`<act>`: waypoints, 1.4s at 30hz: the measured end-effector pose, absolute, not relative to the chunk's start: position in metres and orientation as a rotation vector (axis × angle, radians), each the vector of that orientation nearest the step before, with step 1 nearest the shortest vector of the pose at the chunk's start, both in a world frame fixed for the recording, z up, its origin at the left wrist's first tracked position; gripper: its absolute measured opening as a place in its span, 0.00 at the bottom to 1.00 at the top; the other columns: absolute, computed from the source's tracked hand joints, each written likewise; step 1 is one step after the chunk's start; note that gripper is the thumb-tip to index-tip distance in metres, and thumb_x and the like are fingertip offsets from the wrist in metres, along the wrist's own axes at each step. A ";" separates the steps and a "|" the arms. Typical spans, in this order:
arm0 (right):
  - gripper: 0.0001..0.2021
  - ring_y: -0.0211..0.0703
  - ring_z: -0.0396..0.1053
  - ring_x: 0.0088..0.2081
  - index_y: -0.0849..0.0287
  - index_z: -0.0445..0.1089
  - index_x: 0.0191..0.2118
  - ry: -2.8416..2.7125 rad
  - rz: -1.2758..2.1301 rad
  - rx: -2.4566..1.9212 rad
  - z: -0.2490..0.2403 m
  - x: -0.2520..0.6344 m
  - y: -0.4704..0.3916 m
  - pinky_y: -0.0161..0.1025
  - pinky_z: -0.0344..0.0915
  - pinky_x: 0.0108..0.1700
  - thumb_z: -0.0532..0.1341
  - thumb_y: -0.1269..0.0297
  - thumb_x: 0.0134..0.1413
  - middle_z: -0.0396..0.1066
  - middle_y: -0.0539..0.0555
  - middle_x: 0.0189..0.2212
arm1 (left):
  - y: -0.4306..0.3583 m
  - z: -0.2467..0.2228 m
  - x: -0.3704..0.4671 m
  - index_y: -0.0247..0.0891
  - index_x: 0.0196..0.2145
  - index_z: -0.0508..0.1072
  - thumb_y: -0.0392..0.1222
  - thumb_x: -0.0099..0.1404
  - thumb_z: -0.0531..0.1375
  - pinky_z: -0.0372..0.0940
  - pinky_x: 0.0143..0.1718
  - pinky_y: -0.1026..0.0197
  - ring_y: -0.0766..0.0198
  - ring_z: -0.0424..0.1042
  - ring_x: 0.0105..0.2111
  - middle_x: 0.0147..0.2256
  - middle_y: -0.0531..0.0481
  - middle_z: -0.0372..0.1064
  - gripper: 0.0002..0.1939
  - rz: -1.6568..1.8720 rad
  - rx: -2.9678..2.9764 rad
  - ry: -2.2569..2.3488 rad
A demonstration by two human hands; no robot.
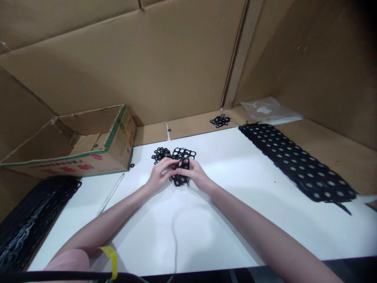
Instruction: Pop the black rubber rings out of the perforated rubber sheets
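Over the white tabletop [224, 220], a small black perforated rubber-like sheet [180, 181] with round pieces in it is pinched between my two hands. My left hand [159, 173] grips its left side, with fingers closed. At the right edge, the thumb and fingers of my right hand [200, 177] are closed on the same sheet. Just beyond my hands lies a black lattice with open round holes [184, 152]. To its left sits a loose pile of black rings [160, 154], partly hidden by my left hand.
A long stack of black perforated sheets [297, 161] lies at right, below a clear plastic bag [271, 110]. More black rings [220, 120] rest at the back. A cardboard box [118, 147] stands left, near a clear strip [110, 194] and dark lattice scraps [35, 216]. Cardboard walls surround the table.
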State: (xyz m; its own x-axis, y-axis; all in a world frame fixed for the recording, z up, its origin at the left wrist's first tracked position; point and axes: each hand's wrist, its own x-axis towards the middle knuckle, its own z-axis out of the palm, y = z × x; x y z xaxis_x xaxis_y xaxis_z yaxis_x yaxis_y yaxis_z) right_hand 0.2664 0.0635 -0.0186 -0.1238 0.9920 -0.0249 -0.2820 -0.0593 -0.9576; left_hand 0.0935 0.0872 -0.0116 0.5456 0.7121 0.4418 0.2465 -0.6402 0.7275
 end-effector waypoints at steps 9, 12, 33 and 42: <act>0.17 0.39 0.64 0.30 0.61 0.69 0.30 -1.356 1.303 -1.086 -0.024 0.264 0.066 0.36 0.61 0.33 0.69 0.53 0.38 0.68 0.49 0.26 | 0.091 -0.004 0.100 0.38 0.42 0.75 0.30 0.62 0.59 0.65 0.40 0.61 0.64 0.70 0.36 0.36 0.48 0.70 0.12 1.193 2.191 0.837; 0.16 0.35 0.58 0.24 0.60 0.64 0.22 -1.434 1.214 -1.147 -0.026 0.263 0.065 0.34 0.54 0.26 0.64 0.52 0.44 0.62 0.47 0.19 | 0.092 -0.004 0.103 0.38 0.40 0.76 0.31 0.61 0.60 0.66 0.40 0.61 0.63 0.71 0.37 0.36 0.47 0.72 0.10 1.225 2.196 0.900; 0.15 0.36 0.60 0.21 0.59 0.62 0.18 -1.419 1.239 -1.171 -0.022 0.261 0.061 0.34 0.55 0.23 0.64 0.55 0.41 0.63 0.49 0.17 | 0.106 -0.009 0.100 0.33 0.28 0.76 0.39 0.57 0.60 0.63 0.27 0.64 0.66 0.68 0.25 0.25 0.49 0.72 0.07 1.029 1.717 1.056; 0.18 0.37 0.61 0.21 0.58 0.61 0.18 -1.382 1.249 -1.152 -0.026 0.261 0.062 0.34 0.57 0.22 0.65 0.52 0.42 0.63 0.48 0.17 | 0.103 -0.012 0.094 0.34 0.30 0.78 0.41 0.54 0.65 0.64 0.26 0.64 0.65 0.69 0.25 0.27 0.49 0.72 0.08 0.970 1.644 0.988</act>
State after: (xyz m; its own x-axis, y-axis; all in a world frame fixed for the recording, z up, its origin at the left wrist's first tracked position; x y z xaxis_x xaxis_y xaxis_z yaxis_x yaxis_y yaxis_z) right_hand 0.2608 0.0621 -0.0262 -0.1432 0.9889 0.0398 0.0604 0.0489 -0.9970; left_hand 0.0941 0.1028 -0.0125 0.3582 0.9216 0.1493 0.1658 -0.2202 0.9613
